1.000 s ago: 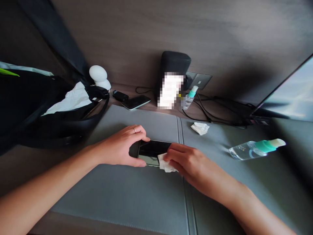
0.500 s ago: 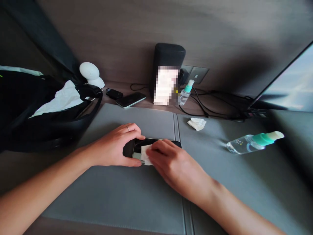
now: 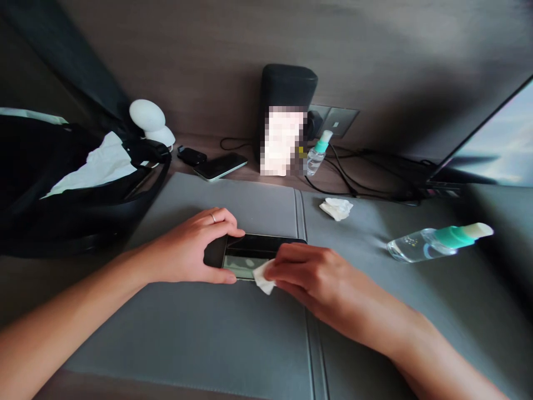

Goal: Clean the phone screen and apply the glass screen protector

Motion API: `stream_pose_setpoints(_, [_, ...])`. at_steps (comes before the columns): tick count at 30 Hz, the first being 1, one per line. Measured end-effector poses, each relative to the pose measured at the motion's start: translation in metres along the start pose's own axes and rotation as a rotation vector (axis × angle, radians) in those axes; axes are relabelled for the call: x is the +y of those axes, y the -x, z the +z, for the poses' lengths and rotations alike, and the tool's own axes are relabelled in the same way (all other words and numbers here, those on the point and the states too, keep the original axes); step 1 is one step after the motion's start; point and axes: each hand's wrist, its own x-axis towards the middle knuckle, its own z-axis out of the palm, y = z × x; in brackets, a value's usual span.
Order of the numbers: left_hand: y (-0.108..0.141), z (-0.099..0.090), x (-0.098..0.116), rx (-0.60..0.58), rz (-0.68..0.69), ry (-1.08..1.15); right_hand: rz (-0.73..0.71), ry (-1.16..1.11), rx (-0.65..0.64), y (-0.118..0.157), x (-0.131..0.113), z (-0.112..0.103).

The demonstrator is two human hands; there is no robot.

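Note:
A black smartphone (image 3: 252, 245) lies screen up on the grey desk mat (image 3: 200, 328), its long side running left to right. My left hand (image 3: 187, 247), with a ring on one finger, grips its left end, thumb along the near edge and fingers at the far edge. A folded white tissue (image 3: 262, 278) is pinched in the fingers of my right hand (image 3: 316, 275). The tissue lies over the phone's near edge, partly hanging past it. My right hand hides the phone's right end. On the screen's near part shows a pale reflection.
A clear spray bottle (image 3: 428, 244) with a teal collar lies at right, near a crumpled tissue (image 3: 336, 209). Behind stand a smaller spray bottle (image 3: 316, 158), a dark upright case (image 3: 287, 83) and cables (image 3: 345, 180). Another phone (image 3: 222, 165) lies beside a black bag (image 3: 83, 216).
My right hand and the tissue have moved right and toward me across the phone, uncovering more of its screen. My left hand keeps its grip. The view has shifted slightly.

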Motion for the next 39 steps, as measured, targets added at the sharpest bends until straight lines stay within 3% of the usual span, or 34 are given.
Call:
stream_pose_setpoints(5, [-0.002, -0.001, 0.0, 0.009, 0.005, 0.004, 0.031, -0.027, 0.029, 0.003, 0.014, -0.004])
stream_pose_setpoints(10, [-0.003, -0.001, 0.0, 0.006, -0.005, 0.036, -0.037, 0.085, 0.157, -0.024, -0.002, 0.02])
stream_pose_setpoints(14, [-0.002, 0.0, -0.001, 0.024, 0.033, 0.048, -0.168, 0.152, 0.162, -0.035, -0.012, 0.028])
stream_pose_setpoints(21, [-0.002, -0.001, 0.0, 0.015, 0.025, 0.025, -0.082, 0.15, 0.19, -0.029, -0.003, 0.024])
stream_pose_setpoints(26, [-0.001, -0.001, 0.0, 0.014, 0.036, 0.017, -0.176, 0.137, 0.167, -0.031, -0.008, 0.027])
stream_pose_setpoints(31, [-0.001, 0.0, -0.001, 0.006, 0.017, -0.002, -0.082, 0.058, 0.138, -0.023, -0.003, 0.018])
stream_pose_setpoints(39, [-0.001, -0.001, -0.002, 0.02, 0.032, -0.024, -0.103, 0.081, 0.163, -0.023, -0.001, 0.023])
